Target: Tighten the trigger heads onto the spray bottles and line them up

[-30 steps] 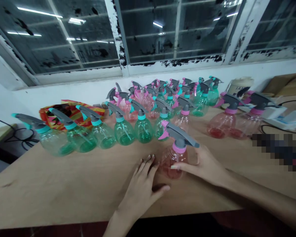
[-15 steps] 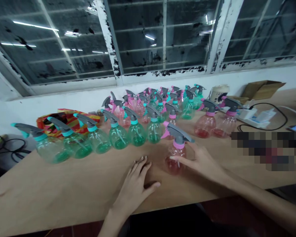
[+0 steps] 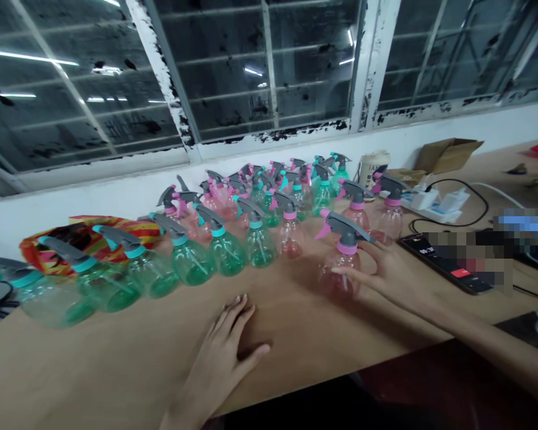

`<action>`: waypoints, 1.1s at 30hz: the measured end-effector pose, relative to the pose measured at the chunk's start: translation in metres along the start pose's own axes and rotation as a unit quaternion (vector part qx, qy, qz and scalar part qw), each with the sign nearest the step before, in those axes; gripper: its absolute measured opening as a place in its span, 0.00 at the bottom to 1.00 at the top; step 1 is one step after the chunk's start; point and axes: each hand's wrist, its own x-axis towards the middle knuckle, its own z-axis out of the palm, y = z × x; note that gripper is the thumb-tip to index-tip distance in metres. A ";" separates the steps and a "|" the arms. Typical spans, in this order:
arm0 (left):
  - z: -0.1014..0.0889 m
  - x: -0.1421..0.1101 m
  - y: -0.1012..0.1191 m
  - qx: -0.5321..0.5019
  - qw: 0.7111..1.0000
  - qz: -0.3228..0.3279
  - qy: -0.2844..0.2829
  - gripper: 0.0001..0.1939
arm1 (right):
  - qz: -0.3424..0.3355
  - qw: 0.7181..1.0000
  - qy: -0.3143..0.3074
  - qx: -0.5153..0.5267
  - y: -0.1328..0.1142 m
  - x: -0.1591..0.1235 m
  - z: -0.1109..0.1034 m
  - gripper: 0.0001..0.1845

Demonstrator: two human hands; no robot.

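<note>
Where the pale wooden tabletop (image 3: 94, 376) meets the white wall (image 3: 94, 188) beneath a paint-chipped window frame (image 3: 269, 134), a red-and-yellow striped woven bag (image 3: 89, 234) lies at the left end, partly behind a row of clear green-tinted plastic spray bottles (image 3: 188, 260) with grey triggers and teal collars, standing upright across the table's middle. Nearer the front edge, below that row, the left hand (image 3: 219, 352) rests palm down on the wood with its fingers (image 3: 235, 313) spread, touching no bottle. Behind the row, a dense cluster of pink-tinted and green-tinted spray bottles (image 3: 260, 197) stretches back to the wall. To the right, a clear pink-tinted spray bottle (image 3: 341, 278) with a grey trigger and pink collar stands upright just in front of the other bottles, and the right hand (image 3: 394, 278) is cupped around its right side: the spread fingers (image 3: 372, 254) press on the plastic, and one long finger (image 3: 341, 270) lies across the bottle's near face. Farther right lie a cream tub (image 3: 372, 167), a brown cardboard box (image 3: 446, 154), a white power strip with plugged-in adapters (image 3: 424, 206), and a black smartphone (image 3: 443, 263), partly pixelated.
</note>
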 end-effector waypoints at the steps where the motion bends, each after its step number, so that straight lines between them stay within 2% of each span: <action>1: 0.000 0.000 -0.001 0.003 1.000 0.002 0.003 0.29 | 0.008 1.000 0.002 -0.012 0.002 0.004 -0.001 0.27; 7: 0.000 0.001 -0.003 0.022 0.999 0.017 0.020 0.31 | 0.038 0.999 -0.021 -0.003 0.010 0.039 0.004 0.22; 13: 0.007 0.000 -0.003 0.035 0.999 0.001 0.027 0.33 | 0.007 0.997 0.049 -0.057 0.031 0.071 0.033 0.27; 19: 0.015 0.003 0.004 0.060 0.998 0.019 0.020 0.38 | 0.050 0.990 0.063 -0.118 0.033 0.086 0.049 0.29; 24: 0.018 0.011 0.017 0.076 0.996 0.049 0.015 0.39 | 0.060 0.989 0.061 -0.122 0.030 0.092 0.056 0.32; 26: 0.019 0.015 0.021 0.080 0.995 0.061 0.016 0.38 | 0.055 0.991 0.067 -0.107 0.029 0.088 0.054 0.34; 29: 0.021 0.022 0.026 0.077 0.994 0.073 0.022 0.39 | 0.042 0.993 0.089 -0.058 0.027 0.076 0.038 0.34; 33: 0.024 0.031 0.031 0.082 0.992 0.088 0.027 0.41 | 0.058 0.993 0.096 -0.039 0.036 0.059 0.010 0.21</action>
